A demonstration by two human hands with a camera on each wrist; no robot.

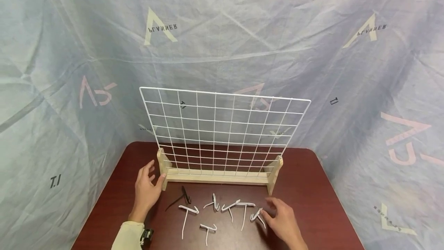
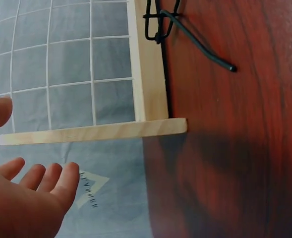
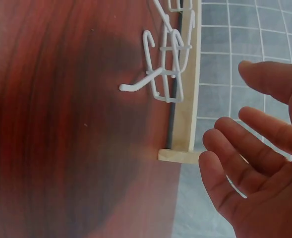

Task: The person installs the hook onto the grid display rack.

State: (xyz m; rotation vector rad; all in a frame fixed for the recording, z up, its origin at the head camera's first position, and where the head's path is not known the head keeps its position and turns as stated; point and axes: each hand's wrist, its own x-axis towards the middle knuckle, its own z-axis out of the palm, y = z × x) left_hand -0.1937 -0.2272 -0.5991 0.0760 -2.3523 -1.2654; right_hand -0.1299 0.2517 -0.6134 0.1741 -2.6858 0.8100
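A white wire grid panel [image 1: 225, 94] stands upright in a wooden base [image 1: 216, 178] on the table. My left hand [image 1: 147, 190] is beside the base's left foot [image 1: 162, 169], thumb near the wood, fingers loosely bent around nothing. In the left wrist view, a black wire hook [image 2: 200, 47] lies by the base. My right hand [image 1: 282, 221] hovers near the rightmost white hook [image 1: 256, 215]; the right wrist view shows its fingers [image 3: 225, 173] spread and holding nothing. Several other white hooks, such as one in front [image 1: 209, 227], lie before the base.
The dark red tabletop [image 1: 322, 211] extends on both sides of the stand. Grey printed sheeting [image 1: 222, 41] hangs behind and along both sides of the table. A dark device [image 1: 147, 236] is strapped at the left wrist, by a pale sleeve [image 1: 128, 236].
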